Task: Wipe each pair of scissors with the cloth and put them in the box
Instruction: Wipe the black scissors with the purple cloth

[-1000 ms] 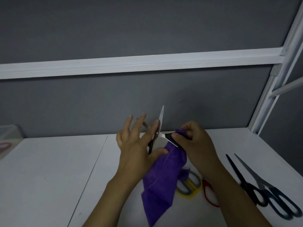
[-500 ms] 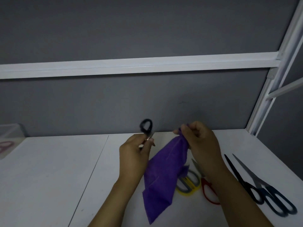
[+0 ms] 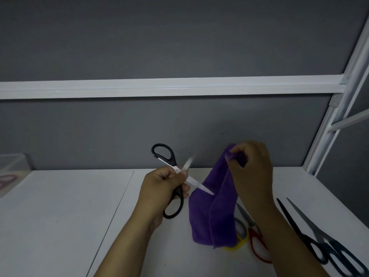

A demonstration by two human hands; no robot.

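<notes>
The left hand is gripping the black scissors above the table, its fingers curling tightly around the pivot and the top of the lower handle. The scissors are standing wide open: one loop is sticking up past the knuckles, the other is hanging below the palm, one blade is pointing up and right in a blur, and the other is slanting down and right, its tip showing against the cloth; whether it is touching the fabric cannot be told. The right hand is pinching the purple cloth by its top between thumb and curled fingers, holding it just beside the scissors, and the cloth is hanging down in folds with its lower edge reaching the table. That edge is covering part of the yellow scissors, which are lying flat beside the red scissors under the right forearm. Two dark scissors are lying side by side near the table's right edge, blades pointing away. The clear box is sitting at the far left, well apart from both hands, with something pinkish showing through its wall. A white rail is running across the grey wall behind.
</notes>
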